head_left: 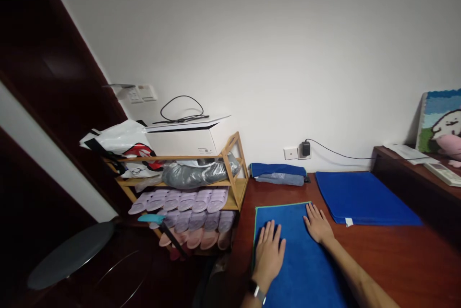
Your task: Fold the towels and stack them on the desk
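Observation:
A blue cloth (306, 269) with a green-edged hem lies spread on the reddish-brown wooden table (392, 260). My left hand (269, 253) rests flat on its left part, fingers stretched out and pointing away from me; a watch band circles that wrist. On the cloth's far right corner lies my right hand (319, 224), palm down with its fingers extended. To the right sits a folded blue cloth (363, 197) with a small white tag at its near edge. The near end of the spread cloth runs out of view.
By the wall lie a rolled blue and grey cloth bundle (279, 176) and a plugged-in black adapter (306, 148). Left of the table stands a wooden shoe rack (236, 195) with several slippers (187, 201) and a white box (180, 142). A raised ledge (403, 188) borders the right side.

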Demonstrator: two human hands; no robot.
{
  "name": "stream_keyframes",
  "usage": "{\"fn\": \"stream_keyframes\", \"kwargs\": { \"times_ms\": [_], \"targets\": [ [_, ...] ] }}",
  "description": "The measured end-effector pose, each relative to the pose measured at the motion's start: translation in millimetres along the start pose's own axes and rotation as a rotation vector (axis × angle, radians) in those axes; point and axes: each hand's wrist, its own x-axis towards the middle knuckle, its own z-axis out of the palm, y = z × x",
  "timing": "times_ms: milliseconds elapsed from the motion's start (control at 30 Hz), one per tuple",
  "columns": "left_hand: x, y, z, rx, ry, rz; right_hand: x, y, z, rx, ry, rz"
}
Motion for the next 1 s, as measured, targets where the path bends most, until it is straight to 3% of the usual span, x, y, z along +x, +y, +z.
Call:
{"fn": "stream_keyframes", "kwargs": {
  "times_ms": [133, 200, 267, 367, 500, 600, 833, 1000],
  "targets": [
    [75, 44, 20.8, -0.125, -0.076, 0.11, -4, 2, 6, -0.021, 0.029, 0.032],
    [100, 59, 35.4, -0.175, -0.122, 0.113, -5, 3, 7, -0.039, 0.025, 0.039],
    [113, 60, 46.6, -0.19, -0.147, 0.11, -5, 4, 7, -0.062, 0.009, 0.048],
    [113, 30, 50.9, -0.129, -0.146, 0.07, -5, 2, 5, -0.076, -0.002, 0.074],
    [101, -36, 38.8, 0.045, -0.134, -0.13, -7, -1, 3, -0.067, -0.002, 0.104],
    [96, -69, 32.8, 0.127, -0.12, -0.159, -7, -1, -1, -0.086, -0.01, 0.116],
    [101, -74, 42.0, 0.137, -0.074, -0.094, 8, 2, -12, -0.078, -0.061, 0.076],
    [106, -82, 33.3, 0.138, -0.125, -0.091, 12, 3, -7, -0.068, -0.066, 0.099]
  ]
}}
